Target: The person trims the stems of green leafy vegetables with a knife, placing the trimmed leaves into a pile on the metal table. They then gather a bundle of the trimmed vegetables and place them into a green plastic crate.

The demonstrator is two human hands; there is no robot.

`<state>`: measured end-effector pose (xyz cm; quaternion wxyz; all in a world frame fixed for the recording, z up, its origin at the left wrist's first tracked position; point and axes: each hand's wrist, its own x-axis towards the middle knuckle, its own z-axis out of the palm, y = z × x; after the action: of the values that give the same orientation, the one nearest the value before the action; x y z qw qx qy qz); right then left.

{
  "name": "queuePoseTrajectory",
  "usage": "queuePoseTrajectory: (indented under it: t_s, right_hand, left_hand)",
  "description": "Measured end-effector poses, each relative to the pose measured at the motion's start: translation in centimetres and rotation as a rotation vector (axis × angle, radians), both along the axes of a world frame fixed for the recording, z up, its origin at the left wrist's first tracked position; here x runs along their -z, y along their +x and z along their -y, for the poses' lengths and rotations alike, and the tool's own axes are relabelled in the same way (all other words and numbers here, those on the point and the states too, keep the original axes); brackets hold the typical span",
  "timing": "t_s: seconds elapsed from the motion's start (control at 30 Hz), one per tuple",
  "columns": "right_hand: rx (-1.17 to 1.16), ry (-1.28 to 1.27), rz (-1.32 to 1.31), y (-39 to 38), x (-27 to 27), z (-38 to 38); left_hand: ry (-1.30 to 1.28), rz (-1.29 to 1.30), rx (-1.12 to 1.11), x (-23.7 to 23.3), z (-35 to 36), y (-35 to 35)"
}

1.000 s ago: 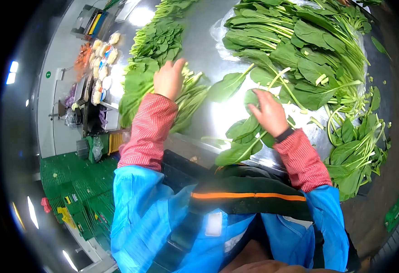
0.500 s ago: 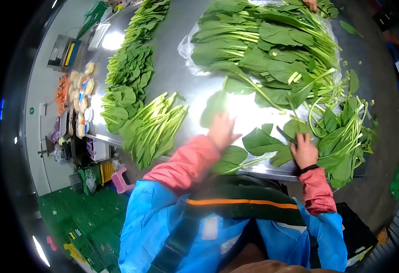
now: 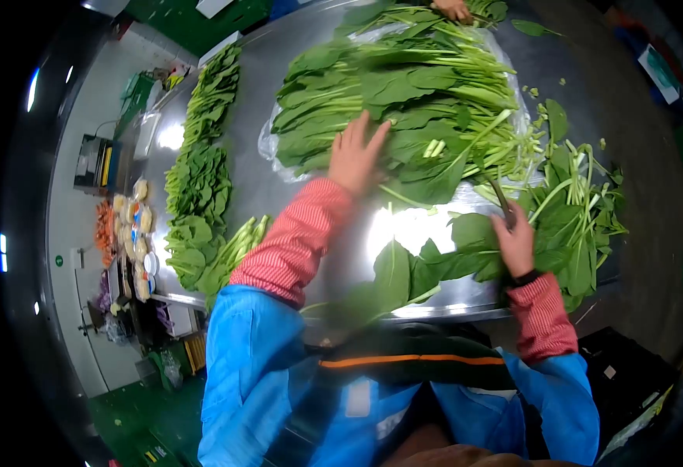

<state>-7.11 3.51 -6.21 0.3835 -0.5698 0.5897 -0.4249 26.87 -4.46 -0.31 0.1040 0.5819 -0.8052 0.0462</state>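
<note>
My left hand reaches over the near left part of a large heap of long-stalked leafy greens, fingers spread and nothing held. Clear plastic shows from under that heap. A knife is gripped in my right hand, its dark blade pointing away from me. Loose green leaves lie between me and the heap at the table's near edge. Just right of my right hand is a tangled pile of greens and stalks.
Neat bunches of greens form a row along the left of the metal table. Another person's hand is at the heap's far edge. Packaged goods stand beyond the left edge. A black crate sits at lower right.
My left hand has moved away from me, from the bare table onto the heap of greens. The knife stays in my right hand. The whole view has shifted and turned somewhat.
</note>
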Motion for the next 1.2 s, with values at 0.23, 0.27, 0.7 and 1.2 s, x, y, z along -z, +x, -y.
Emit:
queuePoseTrajectory:
  t_s: [0.23,0.27,0.7,1.2]
  right_hand:
    - [0.187,0.592,0.900,7.8,0.6,8.4]
    - [0.199,0.577,0.965,8.2,1.2,8.8]
    - [-0.053,0.550,0.203,0.2,2.4,-3.6]
    - [-0.030,0.335,0.323,-1.5,-2.5,1.2]
  left_hand:
    - [0.045,0.040,0.068,-1.7,3.7,-2.3]
    - [-0.006,0.015,0.137,-1.9,3.7,-1.9]
    - [0.394,0.119,0.064,-1.5,-14.3,2.3]
    - [0.286,-0.672,0.193,-3.8,-9.7,-11.5]
